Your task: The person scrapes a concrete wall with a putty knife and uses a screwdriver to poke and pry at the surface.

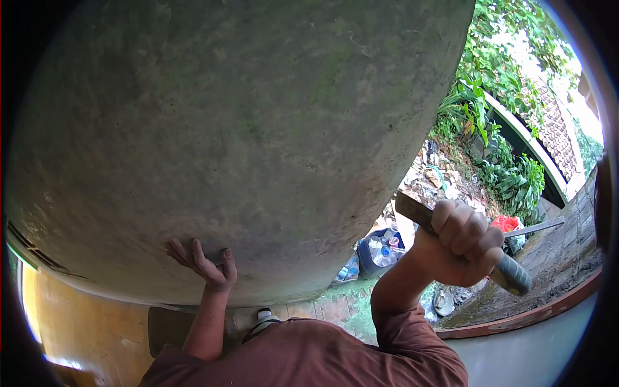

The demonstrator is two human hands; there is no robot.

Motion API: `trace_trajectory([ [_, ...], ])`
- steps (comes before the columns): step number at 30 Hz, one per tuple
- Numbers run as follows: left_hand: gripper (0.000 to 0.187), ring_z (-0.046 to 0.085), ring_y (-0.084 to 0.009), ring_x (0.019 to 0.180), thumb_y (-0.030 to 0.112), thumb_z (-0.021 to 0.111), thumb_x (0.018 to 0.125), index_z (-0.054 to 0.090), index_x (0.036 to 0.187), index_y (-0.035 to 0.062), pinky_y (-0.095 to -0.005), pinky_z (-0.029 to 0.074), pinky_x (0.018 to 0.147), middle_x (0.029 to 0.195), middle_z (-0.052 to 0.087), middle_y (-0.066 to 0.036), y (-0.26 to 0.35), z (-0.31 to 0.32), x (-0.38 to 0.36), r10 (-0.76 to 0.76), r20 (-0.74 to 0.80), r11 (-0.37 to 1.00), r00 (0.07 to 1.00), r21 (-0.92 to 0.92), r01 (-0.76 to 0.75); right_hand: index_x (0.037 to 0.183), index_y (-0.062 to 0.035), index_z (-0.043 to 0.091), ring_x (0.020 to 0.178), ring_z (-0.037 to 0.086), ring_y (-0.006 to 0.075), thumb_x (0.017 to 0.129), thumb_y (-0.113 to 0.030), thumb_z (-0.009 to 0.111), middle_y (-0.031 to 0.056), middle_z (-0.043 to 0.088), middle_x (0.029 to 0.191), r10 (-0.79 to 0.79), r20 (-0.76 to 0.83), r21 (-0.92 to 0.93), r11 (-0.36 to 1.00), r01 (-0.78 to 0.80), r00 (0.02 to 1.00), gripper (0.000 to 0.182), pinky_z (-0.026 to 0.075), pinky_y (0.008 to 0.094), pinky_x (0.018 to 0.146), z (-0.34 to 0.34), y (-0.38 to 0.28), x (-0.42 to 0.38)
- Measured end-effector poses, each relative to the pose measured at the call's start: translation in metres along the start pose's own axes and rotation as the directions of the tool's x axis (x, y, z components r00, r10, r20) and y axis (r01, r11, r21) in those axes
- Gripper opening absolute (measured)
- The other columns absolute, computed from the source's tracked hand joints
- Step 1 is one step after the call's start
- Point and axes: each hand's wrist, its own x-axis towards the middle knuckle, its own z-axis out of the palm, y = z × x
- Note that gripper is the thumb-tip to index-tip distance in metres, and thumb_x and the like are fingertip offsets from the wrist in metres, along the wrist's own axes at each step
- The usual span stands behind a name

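I've got my right hand clenched around a handled tool, right of centre in the frame (flat end pointing up and left, btw). My left hand is unclenched, fingers spread at the big grey surface, lower left of centre; can't tell remotely if it's actually pressing.

A person's left arm reaches forward, the left grip raised with fingers and thumb spread, while the right arm — sharply bent — extends outward, the right grip clenched with knuckles uppermost.
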Motion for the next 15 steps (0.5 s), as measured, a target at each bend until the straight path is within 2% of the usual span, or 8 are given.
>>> trace_trajectory([
  [2, 0.064, 0.007, -0.0489, 0.140, 0.044, 0.047, 0.093, 0.029, 0.142, 0.0062, -0.0635, 0.001, 0.108, 0.150, 0.013, -0.031, 0.000, 0.001, -0.001, 0.005, 0.001, 1.000, 1.000, -0.007, -0.005, 0.066, -0.0113, 0.037, 0.036, 0.021, 0.0098, 0.095, -0.024, 0.046, -0.0039, 0.028, 0.047, 0.000, -0.111, -0.035, 0.999, -0.004, 0.994, 0.033, 0.022, 0.0285, 0.039, 0.003, 0.006, -0.008],
  [3, 0.063, 0.007, -0.0489, 0.140, 0.043, 0.047, 0.093, 0.030, 0.142, 0.0062, -0.0637, 0.001, 0.108, 0.150, 0.013, -0.030, 0.000, 0.001, -0.002, -0.007, 0.003, 1.000, 1.000, -0.006, 0.007, 0.066, -0.0114, 0.038, 0.038, 0.024, 0.0115, 0.094, -0.024, 0.046, -0.0028, 0.029, 0.048, 0.101, 0.032, -0.180, 0.979, -0.093, 0.994, 0.032, 0.026, 0.0322, 0.042, 0.002, 0.016, -0.004],
  [4, 0.063, 0.007, -0.0489, 0.140, 0.042, 0.047, 0.093, 0.030, 0.141, 0.0061, -0.0638, 0.001, 0.108, 0.150, 0.013, -0.030, 0.000, 0.001, -0.003, -0.019, 0.005, 1.000, 1.000, -0.005, 0.019, 0.067, -0.0115, 0.038, 0.039, 0.026, 0.0126, 0.094, -0.024, 0.046, -0.0022, 0.030, 0.049, 0.186, 0.006, -0.064, 0.981, -0.185, 0.983, 0.031, 0.028, 0.0343, 0.044, 0.001, 0.018, -0.006],
  [9, 0.062, 0.007, -0.0488, 0.140, 0.041, 0.047, 0.093, 0.030, 0.141, 0.0062, -0.0643, 0.001, 0.108, 0.151, 0.013, -0.029, -0.001, 0.001, -0.002, 0.003, -0.002, 1.000, 1.000, -0.001, -0.003, 0.067, -0.0112, 0.038, 0.039, 0.027, 0.0108, 0.096, -0.027, 0.045, -0.0033, 0.028, 0.048, -0.017, 0.008, -0.069, 0.997, 0.017, 1.000, 0.034, 0.027, 0.0310, 0.045, 0.007, -0.003, -0.001],
  [10, 0.062, 0.007, -0.0488, 0.140, 0.041, 0.048, 0.093, 0.030, 0.141, 0.0063, -0.0645, 0.001, 0.108, 0.151, 0.012, -0.029, -0.001, 0.001, -0.002, 0.011, -0.007, 1.000, 1.000, -0.010, -0.011, 0.067, -0.0112, 0.038, 0.039, 0.027, 0.0108, 0.096, -0.027, 0.045, -0.0033, 0.028, 0.048, -0.021, 0.005, -0.070, 0.997, 0.022, 1.000, 0.034, 0.027, 0.0310, 0.045, 0.006, 0.001, -0.002],
  [12, 0.062, 0.007, -0.0486, 0.140, 0.041, 0.047, 0.093, 0.030, 0.141, 0.0063, -0.0644, 0.001, 0.108, 0.151, 0.013, -0.029, 0.001, 0.001, 0.001, 0.009, -0.004, 1.000, 1.000, -0.011, -0.009, 0.067, -0.0119, 0.038, 0.040, 0.026, 0.0092, 0.097, -0.030, 0.045, -0.0049, 0.028, 0.049, 0.071, -0.012, -0.234, 0.970, -0.072, 0.997, 0.036, 0.027, 0.0294, 0.044, 0.003, 0.017, -0.005],
  [14, 0.062, 0.007, -0.0484, 0.140, 0.041, 0.047, 0.093, 0.030, 0.141, 0.0064, -0.0643, 0.001, 0.108, 0.151, 0.013, -0.029, 0.002, 0.001, 0.000, 0.003, -0.001, 1.000, 1.000, -0.009, -0.003, 0.067, -0.0124, 0.038, 0.040, 0.026, 0.0083, 0.098, -0.033, 0.045, -0.0059, 0.029, 0.050, 0.115, -0.039, -0.158, 0.980, -0.120, 0.993, 0.038, 0.026, 0.0277, 0.044, 0.008, 0.017, -0.005],
  [15, 0.062, 0.007, -0.0483, 0.140, 0.042, 0.047, 0.093, 0.030, 0.141, 0.0065, -0.0642, 0.001, 0.108, 0.151, 0.013, -0.028, 0.000, 0.001, -0.001, 0.009, -0.005, 1.000, 1.000, -0.011, -0.009, 0.067, -0.0127, 0.038, 0.041, 0.027, 0.0084, 0.098, -0.034, 0.045, -0.0059, 0.030, 0.050, 0.058, -0.069, -0.152, 0.986, -0.068, 0.996, 0.038, 0.027, 0.0274, 0.045, 0.009, 0.010, -0.004],
])
